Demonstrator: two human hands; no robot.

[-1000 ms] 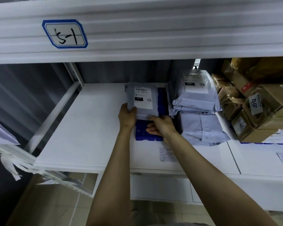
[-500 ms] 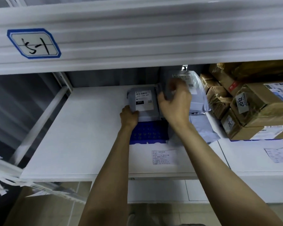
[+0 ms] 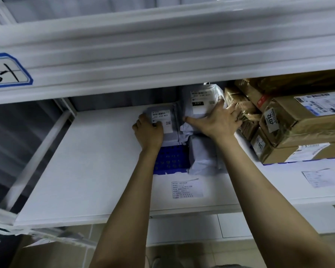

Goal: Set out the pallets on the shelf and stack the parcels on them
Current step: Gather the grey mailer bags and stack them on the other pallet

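Okay, head view: the left hand [image 3: 148, 132] grips the near-left corner of a small grey parcel [image 3: 169, 120], fingers curled on it. The parcel lies on the back of the blue pallet [image 3: 170, 161], whose bare front shows on the wrist side of those fingers. The right hand [image 3: 219, 122], clutching the top of the neighbouring grey stack [image 3: 200, 105] half a second ago, now lies spread flat on it, unclenched, fingertips at the brown boxes [image 3: 298, 122], so both piles are probably being squared up, and the pallet's front looks free for another parcel.
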